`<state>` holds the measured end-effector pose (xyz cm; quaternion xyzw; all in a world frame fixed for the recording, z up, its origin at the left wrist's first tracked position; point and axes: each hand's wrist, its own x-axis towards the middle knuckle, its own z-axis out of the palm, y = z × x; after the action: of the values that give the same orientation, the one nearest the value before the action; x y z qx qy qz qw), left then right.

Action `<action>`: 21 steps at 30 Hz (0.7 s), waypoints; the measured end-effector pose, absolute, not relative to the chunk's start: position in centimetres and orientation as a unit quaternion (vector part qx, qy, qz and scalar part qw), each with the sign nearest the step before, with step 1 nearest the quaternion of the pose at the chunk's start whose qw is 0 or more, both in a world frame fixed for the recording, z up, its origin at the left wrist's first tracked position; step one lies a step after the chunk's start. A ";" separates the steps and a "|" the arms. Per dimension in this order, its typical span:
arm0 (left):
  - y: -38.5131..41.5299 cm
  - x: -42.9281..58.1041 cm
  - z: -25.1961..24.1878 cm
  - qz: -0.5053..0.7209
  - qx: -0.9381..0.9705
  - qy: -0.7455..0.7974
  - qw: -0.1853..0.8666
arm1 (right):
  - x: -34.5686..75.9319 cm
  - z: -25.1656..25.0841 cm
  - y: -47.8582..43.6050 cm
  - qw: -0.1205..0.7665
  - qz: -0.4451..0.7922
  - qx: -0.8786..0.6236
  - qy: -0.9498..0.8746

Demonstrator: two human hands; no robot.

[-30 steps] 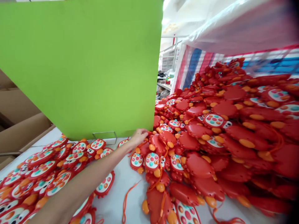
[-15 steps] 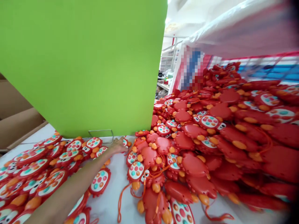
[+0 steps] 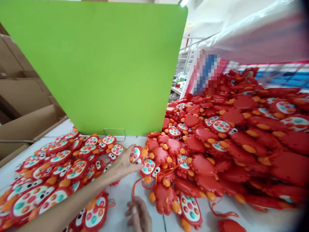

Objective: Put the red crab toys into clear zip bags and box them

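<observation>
Here the left hand (image 3: pixel 122 164) pinches a red crab toy (image 3: pixel 135 154) in its fingers over the middle of the white counter (image 3: pixel 125 193), the right hand (image 3: pixel 139 214) at the near edge with its fingers' state unclear, toy heaps (image 3: pixel 229 141) on either side, a green board (image 3: pixel 101 64) and cardboard boxes (image 3: pixel 26 106) behind.

Readable text: none that I can see
Green board (image 3: pixel 101 67): plain, no writing
Toys (image 3: pixel 220 126): coloured dots, no letters

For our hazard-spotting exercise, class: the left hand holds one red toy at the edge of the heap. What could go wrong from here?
1. Orange cords lie tangled among the toys, so lifting the toy in the left hand may snag its neighbours.
2. The steep heap on the right could slide across the table.
</observation>
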<state>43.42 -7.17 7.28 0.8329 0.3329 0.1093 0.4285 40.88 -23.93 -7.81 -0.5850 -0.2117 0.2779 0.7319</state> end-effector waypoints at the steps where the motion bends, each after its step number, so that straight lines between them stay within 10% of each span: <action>1: -8.6 42.4 7.0 0.123 0.831 0.330 0.431 | 41.1 -7.1 -24.1 0.755 0.265 -0.571 -0.183; 21: -18.6 28.8 0.7 0.113 0.545 0.316 0.769 | 39.5 -1.2 -31.0 0.754 0.414 -0.504 -0.082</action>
<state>28.80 -18.61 0.67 0.5447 0.3161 0.1127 0.7686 39.52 -30.95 -1.17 -0.5042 -0.0816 0.4138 0.7536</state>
